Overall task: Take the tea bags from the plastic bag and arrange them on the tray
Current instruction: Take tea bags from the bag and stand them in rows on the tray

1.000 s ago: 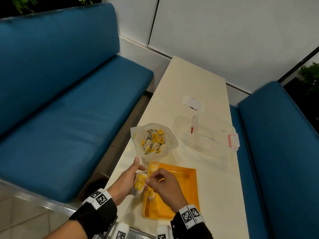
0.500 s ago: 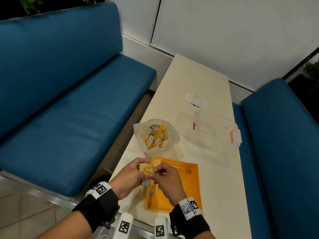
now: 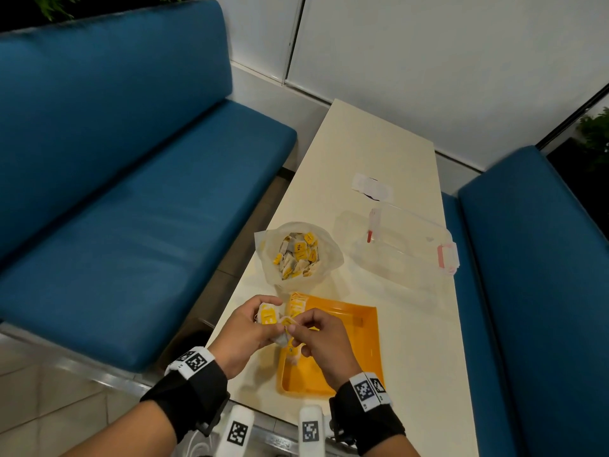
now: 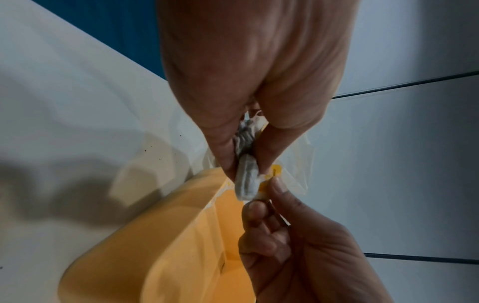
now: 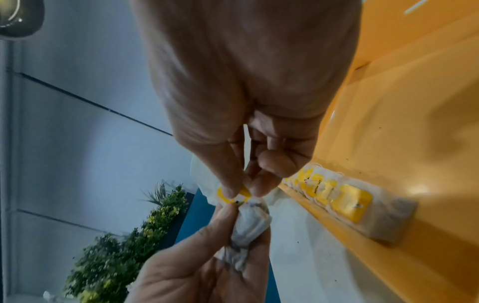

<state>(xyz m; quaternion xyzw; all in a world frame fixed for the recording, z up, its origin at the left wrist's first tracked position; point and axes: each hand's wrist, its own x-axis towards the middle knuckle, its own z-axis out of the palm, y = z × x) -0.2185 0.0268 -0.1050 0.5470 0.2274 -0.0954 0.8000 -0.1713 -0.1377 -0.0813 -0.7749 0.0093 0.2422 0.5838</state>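
Observation:
My left hand [image 3: 250, 328] grips a small bunch of tea bags [image 3: 267, 316] with yellow tags, held just left of the orange tray [image 3: 362, 351]. My right hand [image 3: 316, 338] pinches the yellow tag [image 5: 234, 195] of one of those bags [image 4: 246, 184] between thumb and forefinger. A row of tea bags [image 5: 344, 202] stands along the tray's left wall [image 3: 298, 303]. Behind the tray, the open clear plastic bag [image 3: 298, 255] holds several more tea bags.
A clear plastic box [image 3: 405, 249] with pink latches lies to the right of the bag, with a white paper scrap [image 3: 372, 188] beyond it. The narrow cream table [image 3: 418, 357] runs between two blue benches [image 3: 131, 192]. The table's left edge is beside my left hand.
Both hands rose slightly and drew together over the tray's left edge. The right hand shifted from touching the bunch to pinching one tag.

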